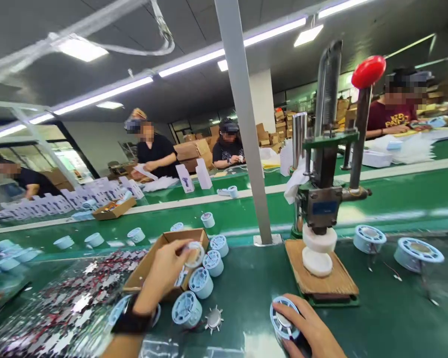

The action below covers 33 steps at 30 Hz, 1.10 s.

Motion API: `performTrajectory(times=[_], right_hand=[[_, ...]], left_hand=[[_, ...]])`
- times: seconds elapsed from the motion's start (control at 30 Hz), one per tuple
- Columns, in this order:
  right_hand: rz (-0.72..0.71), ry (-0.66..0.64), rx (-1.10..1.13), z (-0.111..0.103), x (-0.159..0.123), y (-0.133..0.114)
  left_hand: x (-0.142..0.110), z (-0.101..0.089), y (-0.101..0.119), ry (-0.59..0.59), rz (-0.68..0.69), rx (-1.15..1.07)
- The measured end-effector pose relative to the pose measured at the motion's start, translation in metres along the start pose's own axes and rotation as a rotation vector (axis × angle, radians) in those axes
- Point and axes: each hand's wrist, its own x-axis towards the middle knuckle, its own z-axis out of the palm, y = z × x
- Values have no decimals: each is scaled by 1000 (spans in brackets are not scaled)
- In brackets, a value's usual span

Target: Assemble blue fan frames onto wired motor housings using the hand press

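Observation:
My left hand (164, 271) reaches over a small cardboard box (145, 266) and pinches a round clear-white ring part (195, 254) at the box's right end. My right hand (309, 328) lies on the green table near the front edge, fingers closed round a pale blue round fan housing (281, 318). Several more pale blue housings (201, 281) stand in a row beside the box. A small silver star-shaped metal piece (213, 318) lies between my hands. A hand press (323, 199) with a red knob (368, 71) stands on a wooden board (321, 273) just beyond my right hand.
A heap of shiny metal star pieces (59, 303) covers the table at left. Two blue housings (369, 237) with wires lie at the right. A grey post (246, 124) rises mid-table. Beyond it runs a green conveyor (395, 194) where several people work among white boxes.

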Motion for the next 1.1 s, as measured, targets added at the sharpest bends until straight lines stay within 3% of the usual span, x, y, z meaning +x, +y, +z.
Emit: performTrajectory(times=[0.1, 0.17, 0.27, 0.47, 0.57, 0.73, 0.9, 1.1], right_hand=[[86, -17, 62, -15, -2, -3], [122, -15, 72, -22, -6, -4], [122, -11, 67, -28, -11, -6], [158, -1, 77, -31, -15, -8], [205, -4, 72, -27, -17, -9], [214, 107, -2, -14, -20, -8], [235, 175, -18, -9, -18, -8], [201, 178, -23, -11, -15, -7]], left_hand=[[-56, 67, 53, -143, 229, -233], [-82, 104, 79, -94, 280, -273], [-94, 129, 90, -40, 270, -303], [-99, 120, 67, -118, 355, -281], [-101, 121, 67, -138, 364, -270], [-105, 128, 97, 9, 234, -464], [-106, 124, 144, 2, 435, -526], [-106, 134, 146, 16, 323, -499]])
